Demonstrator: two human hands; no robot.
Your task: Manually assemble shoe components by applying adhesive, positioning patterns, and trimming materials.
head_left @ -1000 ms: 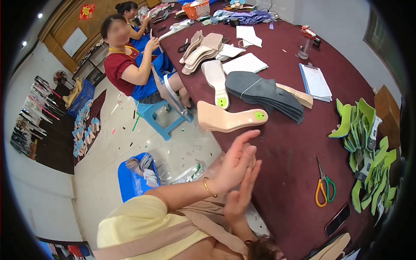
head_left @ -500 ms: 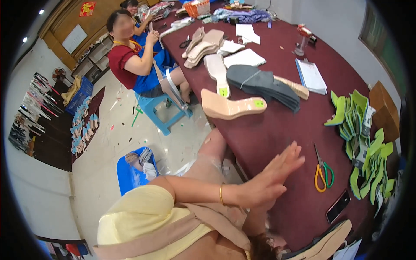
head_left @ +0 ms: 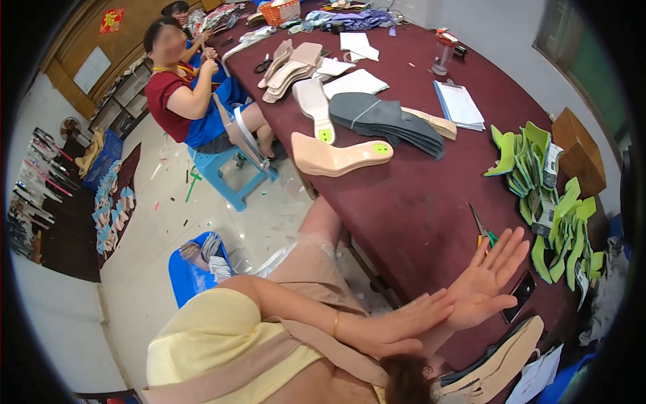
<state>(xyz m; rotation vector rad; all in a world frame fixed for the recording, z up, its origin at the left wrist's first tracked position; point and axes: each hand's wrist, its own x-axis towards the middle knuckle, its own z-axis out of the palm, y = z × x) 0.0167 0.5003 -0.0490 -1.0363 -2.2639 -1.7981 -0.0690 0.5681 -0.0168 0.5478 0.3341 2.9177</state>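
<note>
The left hand, its grip loose and empty, crosses the empty, spread-fingered right hand near orange-and-green-handled metal scissors and a black rectangular phone on the dark red worktop, where a careless low sweep could jostle both.

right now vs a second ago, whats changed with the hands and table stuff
The right hand moved right, toward the scissors and phone, palm now showing; the left hand drew back toward the body. Nothing was grasped. The scissors, phone and beige wedge sole stayed put.
</note>
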